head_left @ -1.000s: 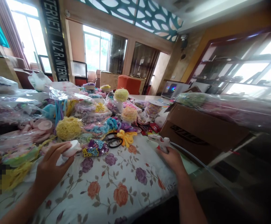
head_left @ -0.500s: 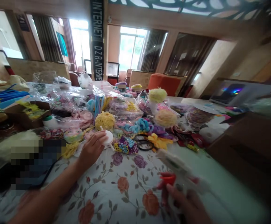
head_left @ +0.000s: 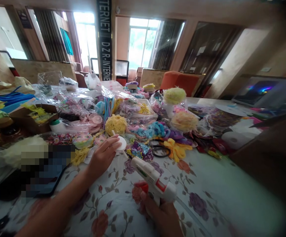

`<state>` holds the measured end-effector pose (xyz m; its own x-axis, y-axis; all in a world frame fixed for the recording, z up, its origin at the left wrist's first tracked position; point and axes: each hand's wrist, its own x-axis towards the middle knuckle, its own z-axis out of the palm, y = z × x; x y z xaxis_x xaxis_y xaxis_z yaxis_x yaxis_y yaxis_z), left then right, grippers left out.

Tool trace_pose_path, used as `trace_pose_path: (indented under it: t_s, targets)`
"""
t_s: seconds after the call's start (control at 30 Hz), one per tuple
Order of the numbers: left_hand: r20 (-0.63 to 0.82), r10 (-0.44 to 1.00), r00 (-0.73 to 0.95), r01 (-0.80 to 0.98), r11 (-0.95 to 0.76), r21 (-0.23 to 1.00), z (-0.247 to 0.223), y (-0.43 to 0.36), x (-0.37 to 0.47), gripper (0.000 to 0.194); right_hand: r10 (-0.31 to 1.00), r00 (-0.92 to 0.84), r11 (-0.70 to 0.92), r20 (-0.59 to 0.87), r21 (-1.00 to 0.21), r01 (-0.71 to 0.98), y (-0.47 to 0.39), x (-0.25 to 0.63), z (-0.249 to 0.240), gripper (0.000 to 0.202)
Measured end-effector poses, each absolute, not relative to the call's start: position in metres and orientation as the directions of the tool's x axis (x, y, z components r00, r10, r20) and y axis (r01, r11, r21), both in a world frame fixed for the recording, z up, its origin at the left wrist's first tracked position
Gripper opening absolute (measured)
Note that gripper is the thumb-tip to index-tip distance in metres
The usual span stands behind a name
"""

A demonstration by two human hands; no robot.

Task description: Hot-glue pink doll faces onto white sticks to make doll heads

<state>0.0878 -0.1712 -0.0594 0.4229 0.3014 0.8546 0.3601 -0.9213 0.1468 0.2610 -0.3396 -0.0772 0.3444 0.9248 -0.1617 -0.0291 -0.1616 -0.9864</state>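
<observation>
My left hand (head_left: 106,152) is closed on a white disc (head_left: 121,144) with a thin white stick along it, held a little above the table. In my right hand (head_left: 159,210) is a white hot glue gun (head_left: 153,176) with a red trigger, its fingers wrapped round the handle. The gun's dark nozzle points up and left, close to the lower edge of the disc; whether they touch I cannot tell. Just beyond the disc sits a fluffy yellow pompom (head_left: 115,125). Behind the nozzle lies a bag of purple, blue and yellow trinkets (head_left: 140,150).
A floral tablecloth (head_left: 118,204) covers the near table. To the left lie a phone (head_left: 51,177), partly pixelated, and a cardboard box (head_left: 22,119). Yellow felt pieces (head_left: 176,149) and a black ring (head_left: 161,151) are right of centre. A dark box (head_left: 261,154) stands at the right.
My right hand has brought the glue gun left and up, its nozzle now near the disc. My left hand still holds the disc. The view has shifted slightly.
</observation>
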Motion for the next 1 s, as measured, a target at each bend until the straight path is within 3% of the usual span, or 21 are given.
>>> trace_pose_path:
  t_s: [0.33, 0.7, 1.0]
  targets:
    - [0.882, 0.182, 0.434, 0.337, -0.941, 0.029, -0.057, -0.170, 0.088, 0.049, 0.903, 0.365, -0.235, -0.225, -0.972, -0.018, -0.341, 0.259, -0.059, 0.040]
    - [0.876, 0.105, 0.471, 0.367, -0.926, -0.086, -0.052, -0.175, 0.087, 0.045, 0.905, 0.359, -0.257, -0.229, -0.966, 0.029, -0.340, 0.256, -0.049, 0.039]
    - [0.870, 0.113, 0.479, 0.362, -0.929, -0.079, -0.054, -0.175, 0.087, 0.048, 0.901, 0.348, -0.294, -0.257, -0.954, 0.057, -0.339, 0.256, -0.050, 0.036]
